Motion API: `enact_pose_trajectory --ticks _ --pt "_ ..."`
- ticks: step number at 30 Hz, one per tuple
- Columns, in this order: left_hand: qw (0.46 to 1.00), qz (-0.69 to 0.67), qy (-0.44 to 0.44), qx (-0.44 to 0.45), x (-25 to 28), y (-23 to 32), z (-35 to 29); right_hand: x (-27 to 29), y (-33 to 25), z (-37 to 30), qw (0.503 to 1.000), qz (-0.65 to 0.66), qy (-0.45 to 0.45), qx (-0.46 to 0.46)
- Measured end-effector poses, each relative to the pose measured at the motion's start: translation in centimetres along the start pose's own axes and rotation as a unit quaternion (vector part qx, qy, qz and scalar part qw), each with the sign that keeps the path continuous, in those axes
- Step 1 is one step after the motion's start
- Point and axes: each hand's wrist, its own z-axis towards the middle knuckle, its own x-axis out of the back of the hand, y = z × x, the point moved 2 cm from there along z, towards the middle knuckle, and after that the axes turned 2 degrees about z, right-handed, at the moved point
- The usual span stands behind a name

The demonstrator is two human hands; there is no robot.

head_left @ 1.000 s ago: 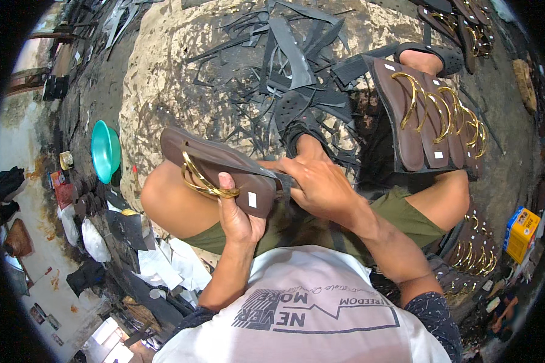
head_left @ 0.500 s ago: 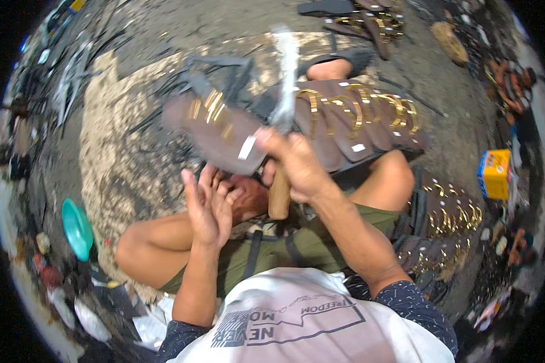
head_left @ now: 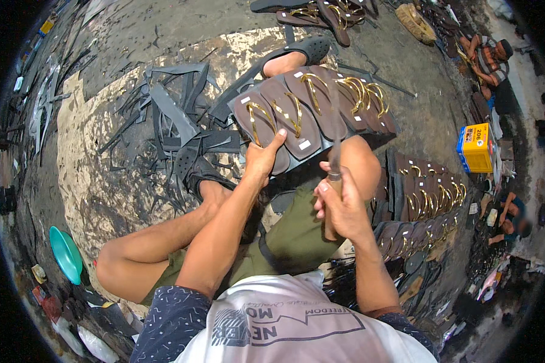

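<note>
My left hand (head_left: 264, 156) is closed on the near edge of a brown sandal (head_left: 246, 114) with gold straps, its thumb on top and the other fingers mostly hidden. This sandal lies at the left end of a row of similar brown sandals (head_left: 333, 124) in front of my legs. To the right, above my thigh, my right hand (head_left: 345, 202) is wrapped around the wooden handle of a knife (head_left: 336, 148). The blade points away from me over the row and looks blurred.
Dark cut strips (head_left: 174, 112) lie scattered on the worn mat (head_left: 82, 157). Stacked sandals (head_left: 427, 187) stand right of my knee, near a yellow and blue box (head_left: 476, 148). A green basin (head_left: 65, 254) sits at left. Another person (head_left: 490, 60) sits at far right.
My left hand, open and apart before, now grips the sandal. The sandal that hung tilted over the strips no longer shows there. My right hand has moved right with the knife.
</note>
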Motion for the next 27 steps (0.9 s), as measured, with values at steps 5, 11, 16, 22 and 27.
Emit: enact_pose_trajectory --ticks 5,11,16,22,27 --pt "0.997 -0.058 0.047 -0.026 1.5 1.0 -1.0 -0.7 1.5 -1.9 0.978 -0.202 -0.052 0.022" --pt "0.980 -0.197 -0.004 -0.021 2.4 5.5 -4.9 -2.5 1.2 -2.1 0.950 -0.294 -0.032 0.100" --pt "0.980 -0.194 -0.022 -0.027 3.0 5.8 -6.2 -5.0 1.5 4.6 0.913 -0.384 -0.100 0.091" --pt "0.974 -0.226 -0.011 0.015 4.2 5.6 -5.4 -8.9 9.0 11.4 0.881 -0.400 -0.038 0.248" --pt "0.981 -0.189 -0.014 0.047 3.9 6.5 -5.9 -9.1 8.6 15.1 0.807 -0.337 0.032 0.485"
